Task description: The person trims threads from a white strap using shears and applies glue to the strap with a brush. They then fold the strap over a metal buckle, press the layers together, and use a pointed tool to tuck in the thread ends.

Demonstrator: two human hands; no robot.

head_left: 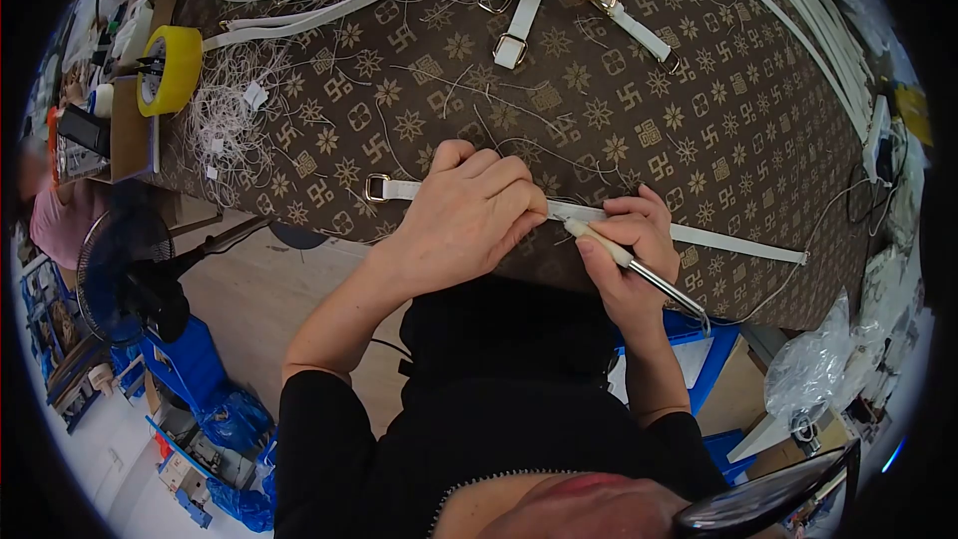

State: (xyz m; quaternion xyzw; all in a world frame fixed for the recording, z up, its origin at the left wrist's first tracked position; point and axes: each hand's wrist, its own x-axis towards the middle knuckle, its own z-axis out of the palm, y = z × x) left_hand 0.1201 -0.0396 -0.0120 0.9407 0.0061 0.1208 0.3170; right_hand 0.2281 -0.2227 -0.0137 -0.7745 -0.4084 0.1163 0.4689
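Note:
A narrow white strap (738, 241) lies across the near part of the table, with a metal buckle (376, 188) at its left end. My left hand (477, 202) is closed, its fingers pinching the strap near its middle. In my right hand (639, 250) is a pen-like tool (654, 277) with a pale front part and a shiny metal rear. The tool's tip meets or nearly meets the strap beside my left fingertips; the exact contact is too small to make out. My right fingers also rest over the strap.
White straps with metal buckles (511, 50) lie at the back, and more straps (798, 30) at the right. Loose threads (235, 120) pile up at the left near a yellow tape roll (171, 70). A black fan (125, 274) stands left of the patterned table (699, 140).

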